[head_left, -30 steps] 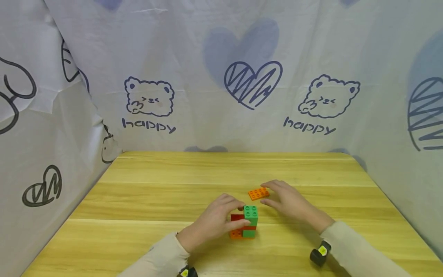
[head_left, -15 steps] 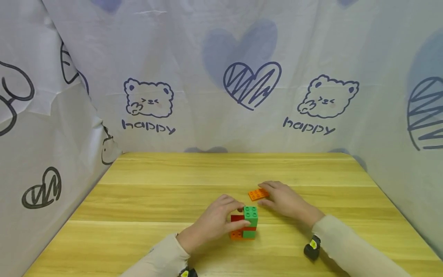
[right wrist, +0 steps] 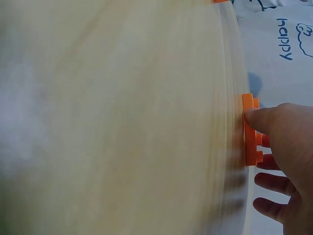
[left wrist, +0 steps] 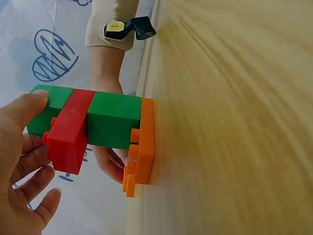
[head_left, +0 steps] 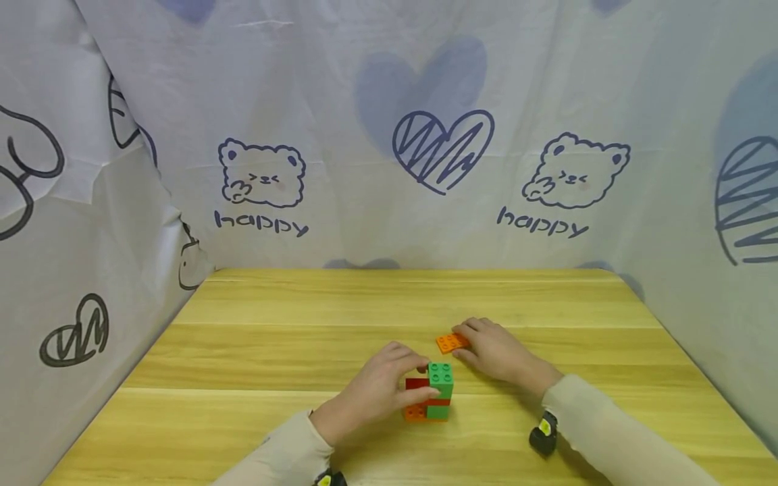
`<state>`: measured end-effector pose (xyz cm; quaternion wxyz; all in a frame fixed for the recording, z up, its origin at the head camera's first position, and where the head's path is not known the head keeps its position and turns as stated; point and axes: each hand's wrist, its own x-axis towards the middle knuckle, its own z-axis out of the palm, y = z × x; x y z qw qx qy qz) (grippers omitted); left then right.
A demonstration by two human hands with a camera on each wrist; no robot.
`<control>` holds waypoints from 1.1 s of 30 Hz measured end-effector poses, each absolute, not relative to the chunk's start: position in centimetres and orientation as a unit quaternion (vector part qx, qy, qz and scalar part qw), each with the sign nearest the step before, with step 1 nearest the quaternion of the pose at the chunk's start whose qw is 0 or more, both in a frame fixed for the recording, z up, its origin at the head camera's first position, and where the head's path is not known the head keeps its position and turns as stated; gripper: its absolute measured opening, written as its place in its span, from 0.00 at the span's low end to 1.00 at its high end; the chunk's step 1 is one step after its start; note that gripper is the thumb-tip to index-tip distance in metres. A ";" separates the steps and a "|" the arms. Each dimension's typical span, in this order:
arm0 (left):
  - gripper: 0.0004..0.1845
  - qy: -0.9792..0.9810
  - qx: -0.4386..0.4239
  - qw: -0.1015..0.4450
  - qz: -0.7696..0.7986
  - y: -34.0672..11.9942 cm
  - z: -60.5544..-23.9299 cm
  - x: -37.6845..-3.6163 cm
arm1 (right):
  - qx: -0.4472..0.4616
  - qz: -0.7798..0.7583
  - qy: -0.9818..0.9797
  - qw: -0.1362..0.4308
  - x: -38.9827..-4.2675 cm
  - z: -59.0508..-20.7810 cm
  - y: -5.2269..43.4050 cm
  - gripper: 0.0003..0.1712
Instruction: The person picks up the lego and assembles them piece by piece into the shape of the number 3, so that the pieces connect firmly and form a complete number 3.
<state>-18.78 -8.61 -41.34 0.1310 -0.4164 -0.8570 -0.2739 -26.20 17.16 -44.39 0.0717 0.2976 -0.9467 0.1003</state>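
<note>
A small stack of toy building bricks [head_left: 444,390] stands on the table in front of my left hand [head_left: 377,385]. In the left wrist view it has an orange base plate [left wrist: 147,139], a green brick [left wrist: 115,120], a red brick [left wrist: 71,132] jutting out to one side, and another green brick [left wrist: 56,98] on top. My left thumb and fingers grip the top green brick. Beyond the stack, my right hand [head_left: 495,349] pinches a loose flat orange studded brick [head_left: 446,343] lying on the table. The thumb presses its side edge in the right wrist view.
The wood-grain table [head_left: 273,351] reaches back to a pale cloth [head_left: 358,202] printed with hearts and bears, which also hangs at both sides. A dark wrist device [head_left: 543,434] sits at the right sleeve.
My right hand has moved left and its fingers have closed over the right end of the loose orange brick. The left hand and the stack have stayed in place.
</note>
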 end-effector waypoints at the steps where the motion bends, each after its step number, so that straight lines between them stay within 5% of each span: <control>1: 0.21 -0.857 -0.416 0.130 -0.274 -8.6 -41.3 -18.8 | 0.299 0.099 -0.946 0.073 -26.2 -44.4 17.2 0.26; 33: 0.21 -0.859 -0.411 0.127 -0.278 -8.5 -41.4 -18.9 | 0.334 0.103 -0.931 0.107 -23.8 -42.0 17.4 0.17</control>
